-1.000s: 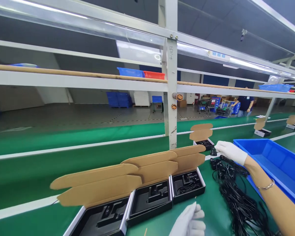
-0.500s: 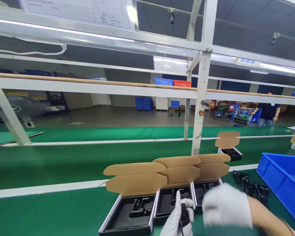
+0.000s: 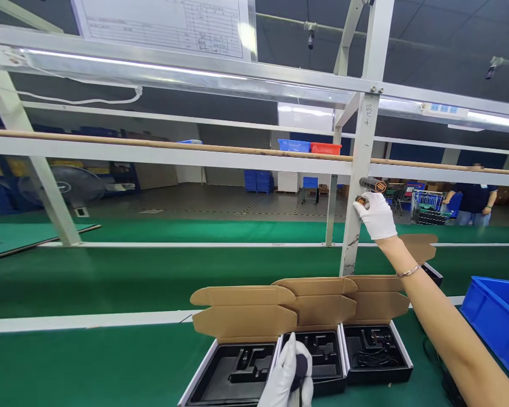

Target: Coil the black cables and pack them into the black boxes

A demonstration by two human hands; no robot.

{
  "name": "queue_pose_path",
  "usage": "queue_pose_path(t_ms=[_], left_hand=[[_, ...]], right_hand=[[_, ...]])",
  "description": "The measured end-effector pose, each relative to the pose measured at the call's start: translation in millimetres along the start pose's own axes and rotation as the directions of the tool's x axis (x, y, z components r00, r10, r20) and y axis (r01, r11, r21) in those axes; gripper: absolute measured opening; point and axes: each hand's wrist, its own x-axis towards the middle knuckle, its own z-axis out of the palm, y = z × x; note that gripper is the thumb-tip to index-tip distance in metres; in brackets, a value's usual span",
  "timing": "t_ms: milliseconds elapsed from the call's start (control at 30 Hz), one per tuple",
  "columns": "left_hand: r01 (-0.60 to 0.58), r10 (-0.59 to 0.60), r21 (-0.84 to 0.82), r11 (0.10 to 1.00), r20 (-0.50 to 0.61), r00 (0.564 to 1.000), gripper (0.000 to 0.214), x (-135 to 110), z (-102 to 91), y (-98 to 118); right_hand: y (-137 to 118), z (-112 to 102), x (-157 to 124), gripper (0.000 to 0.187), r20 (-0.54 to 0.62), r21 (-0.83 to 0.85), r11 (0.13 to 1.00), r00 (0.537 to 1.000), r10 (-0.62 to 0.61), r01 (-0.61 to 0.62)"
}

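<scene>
My left hand (image 3: 287, 374), in a white glove, is closed round a small black part with a cable, just in front of the middle open box (image 3: 322, 350). My right hand (image 3: 375, 213), also gloved, is raised to the white upright post (image 3: 359, 169) and its fingers pinch a small round tag roll (image 3: 360, 200) fixed there; a second roll (image 3: 374, 185) sits just above. Three open cardboard boxes with black foam trays stand side by side: the left box (image 3: 237, 362), the middle one and the right box (image 3: 375, 347), which holds a black cable.
A blue bin (image 3: 498, 322) stands at the right on the green belt (image 3: 110, 277). Another open box (image 3: 424, 254) lies behind my right arm. White frame rails cross overhead. A person in dark clothes stands far right by carts (image 3: 428, 203).
My right hand has risen from in front of the boxes up to the post. My left hand stays low with the black part. The view has shifted slightly left.
</scene>
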Motion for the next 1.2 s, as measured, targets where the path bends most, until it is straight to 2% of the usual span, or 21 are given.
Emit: queue_pose_path(t_ms=[67,133,200,233,267,300,367,433,467,500,633,700,767,833,900,967,1067,1133,1200], left_hand=[[0.034,-0.032,-0.027,0.999,0.048,0.998,0.058,2,2.7,5],[0.025,-0.017,-0.088,0.996,0.087,0.996,0.057,3,8.0,10],[0.004,0.014,-0.152,0.988,0.12,0.993,0.055,5,13.8,14],[0.008,0.016,-0.168,0.986,0.142,0.99,0.054,5,16.3,14],[0.02,0.008,-0.17,0.985,0.162,0.987,0.054,4,18.5,14],[0.036,-0.008,-0.167,0.985,0.167,0.986,0.053,4,20.5,13],[0.057,-0.035,-0.16,0.986,0.135,0.99,0.054,1,24.0,10],[0.051,-0.04,-0.159,0.986,0.07,0.997,0.053,-4,26.8,7],[0.057,-0.05,-0.169,0.984,0.043,0.998,0.052,-6,27.9,6],[0.08,-0.077,-0.184,0.98,0.024,0.997,0.052,-8,28.8,5],[0.261,-0.256,-0.23,0.938,0.049,0.965,0.057,-13,28.9,1],[0.309,-0.297,-0.219,0.926,0.088,0.951,0.058,-12,26.1,-2],[0.244,-0.238,-0.187,0.952,0.051,0.97,0.055,-13,21.2,-8],[0.052,-0.058,-0.106,0.993,-0.052,0.997,0.047,-19,14.5,-12],[-0.142,0.141,0.001,0.99,-0.113,0.984,0.044,-29,6.8,-13],[-0.243,0.249,0.08,0.967,-0.075,0.966,0.055,-37,-1.2,-5],[-0.289,0.289,0.137,0.948,0.019,0.957,0.064,-34,-13.5,16],[-0.223,0.219,0.141,0.965,0.044,0.975,0.07,-19,-21.6,28],[-0.112,0.106,0.154,0.982,0.052,0.993,0.076,-2,-28.1,31]], right_hand=[[-4,-11,2,0.024,0.048,0.029,0.999,0.998,0.027,-0.029],[-16,-27,-11,0.025,0.054,0.09,0.993,0.996,0.077,-0.082],[-39,-46,-42,0.025,0.092,0.156,0.982,0.992,0.089,-0.102],[-54,-56,-64,0.023,0.18,0.194,0.975,0.981,0.07,-0.105],[-69,-66,-89,0.021,0.307,0.245,0.965,0.952,0.02,-0.099],[-85,-74,-115,0.018,0.443,0.284,0.955,0.895,-0.047,-0.091],[-112,-87,-165,0.011,0.666,0.318,0.947,0.723,-0.183,-0.052],[-132,-93,-202,0.019,0.768,0.353,0.936,0.568,-0.296,0.011],[-138,-93,-213,0.022,0.784,0.368,0.929,0.524,-0.333,0.039],[-142,-93,-221,0.023,0.787,0.381,0.923,0.503,-0.357,0.059],[-143,-94,-227,0.015,0.783,0.381,0.921,0.503,-0.365,0.076],[-140,-95,-227,0.015,0.792,0.379,0.923,0.491,-0.363,0.071],[-137,-94,-230,0.021,0.786,0.368,0.922,0.49,-0.377,0.117],[-134,-91,-234,0.036,0.754,0.32,0.916,0.52,-0.4,0.241],[-133,-89,-235,0.042,0.712,0.267,0.896,0.554,-0.432,0.355],[-133,-90,-230,0.038,0.686,0.279,0.892,0.577,-0.444,0.355],[-133,-99,-216,0.038,0.624,0.364,0.9,0.655,-0.426,0.238],[-132,-108,-210,0.039,0.558,0.398,0.894,0.719,-0.415,0.206],[-132,-114,-209,0.042,0.502,0.411,0.885,0.756,-0.42,0.219]])
